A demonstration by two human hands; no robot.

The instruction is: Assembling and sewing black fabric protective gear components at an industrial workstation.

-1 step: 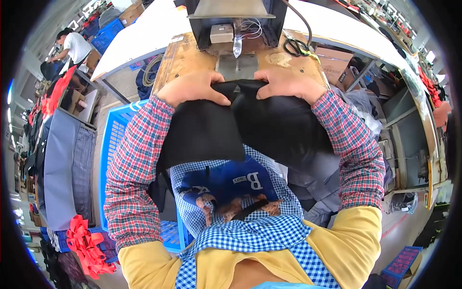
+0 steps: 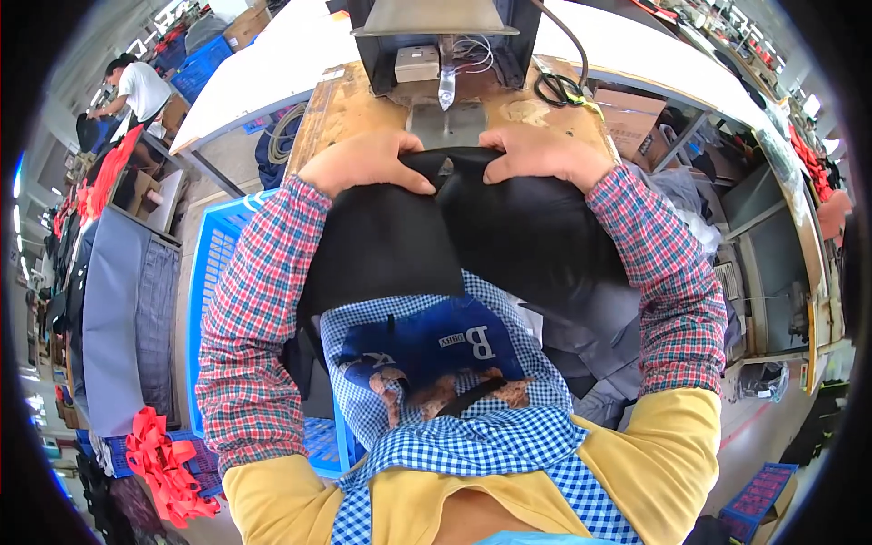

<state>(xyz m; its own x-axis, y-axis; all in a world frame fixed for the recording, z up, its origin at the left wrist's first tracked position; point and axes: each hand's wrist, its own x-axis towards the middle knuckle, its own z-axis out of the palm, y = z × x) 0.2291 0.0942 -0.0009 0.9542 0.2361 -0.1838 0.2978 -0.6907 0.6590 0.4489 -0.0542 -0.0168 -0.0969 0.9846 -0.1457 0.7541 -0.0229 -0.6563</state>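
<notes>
A checked apron (image 2: 481, 440) is worn nearest, with a blue basket (image 2: 218, 250) set at left; beyond, black fabric (image 2: 381, 245) is spread at the desk's (image 2: 331, 118) near edge, its far edge grasped by both hands, left (image 2: 368, 163) and right (image 2: 549, 156), thumbs uppermost; farther right, scissors (image 2: 565, 88) are laid beside a machine (image 2: 436, 18)

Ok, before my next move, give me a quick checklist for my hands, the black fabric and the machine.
1. Left hand gripping the black fabric: ok.
2. Right hand gripping it too: ok.
3. Scissors apart from both hands: ok, beside the machine, on its right.
4. All the fabric flat on the wooden worktop: not ok, much of it hangs below your hands.
5. Machine switched on: cannot tell.
</notes>
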